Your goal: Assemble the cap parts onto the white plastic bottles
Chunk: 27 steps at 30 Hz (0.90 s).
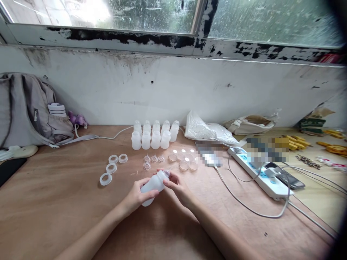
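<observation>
My left hand [140, 193] is wrapped round the body of a frosted white baby bottle [154, 186], tilted with its top to the upper right. At that top, the fingers of my right hand [176, 186] close on the collar below a clear teat [166, 173]. Just beyond the bottle lie several loose clear teats [146, 165]. White screw rings [111, 168] are spread out to the left. Clear round caps [183, 165] form a group to the right. Behind them stand rows of bottles: open-topped ones [146, 140] in front, capped ones [175, 130] at the back.
A white power strip [260, 175] with plugs, cables and a phone [287, 177] lies at right. Plastic bags [199, 126] and a beige pouch [251, 124] rest by the wall. A grey backpack [29, 108] stands at far left. Yellow tools [295, 142] lie at far right.
</observation>
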Tool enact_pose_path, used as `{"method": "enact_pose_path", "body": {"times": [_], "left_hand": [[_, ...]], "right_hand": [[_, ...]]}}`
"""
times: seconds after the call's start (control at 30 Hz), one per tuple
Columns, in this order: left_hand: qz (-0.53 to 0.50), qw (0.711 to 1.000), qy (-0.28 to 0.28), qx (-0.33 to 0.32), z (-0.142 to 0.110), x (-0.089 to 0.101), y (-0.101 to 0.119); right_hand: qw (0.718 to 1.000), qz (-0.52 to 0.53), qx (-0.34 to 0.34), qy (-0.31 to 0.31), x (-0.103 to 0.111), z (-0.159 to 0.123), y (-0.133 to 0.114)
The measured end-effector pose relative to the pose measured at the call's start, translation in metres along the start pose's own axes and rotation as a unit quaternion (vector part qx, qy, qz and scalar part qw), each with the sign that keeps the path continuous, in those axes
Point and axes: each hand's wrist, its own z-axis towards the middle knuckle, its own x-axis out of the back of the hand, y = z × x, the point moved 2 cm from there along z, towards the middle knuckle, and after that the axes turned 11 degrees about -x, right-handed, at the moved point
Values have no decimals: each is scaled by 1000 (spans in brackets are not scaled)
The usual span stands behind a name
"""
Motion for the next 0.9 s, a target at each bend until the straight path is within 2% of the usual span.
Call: {"method": "enact_pose_path", "body": {"times": [0.1,0.17,0.23,0.3,0.37,0.43,0.47,0.53,0.57,0.63,0.7,0.77,0.9], "left_hand": [[83,992,74,-60,-3,1,8],[97,988,104,-67,-4,3,13],[20,997,70,-17,-4,1,14],[-126,990,1,62,-6,-4,14],[-286,946,-77,135,-10,-15,14],[-408,884,-139,182,-15,-27,14],[-447,859,-156,193,-17,-33,15],[-478,845,-139,193,-19,-42,16],[-469,854,-121,187,-19,-45,16],[-410,892,-92,170,-19,-47,17],[-309,938,-75,138,-18,-45,19],[-208,972,-52,97,-17,-42,20],[-57,997,-23,46,-16,-38,21]], "right_hand": [[1000,13,10,24,0,0,2],[999,11,14,42,0,0,3],[999,21,16,44,-1,-1,2],[999,39,16,20,-5,-4,-1],[998,53,-3,-17,-9,-7,-4],[998,51,-35,-29,-14,-8,-4],[997,49,-48,-17,-16,-9,-3],[997,51,-55,26,-18,-8,-2],[996,54,-50,45,-19,-8,-2],[996,53,-32,62,-21,-8,-4],[997,35,-7,66,-24,-11,-8],[997,11,23,76,-26,-15,-12],[992,-40,52,105,-27,-22,-14]]}}
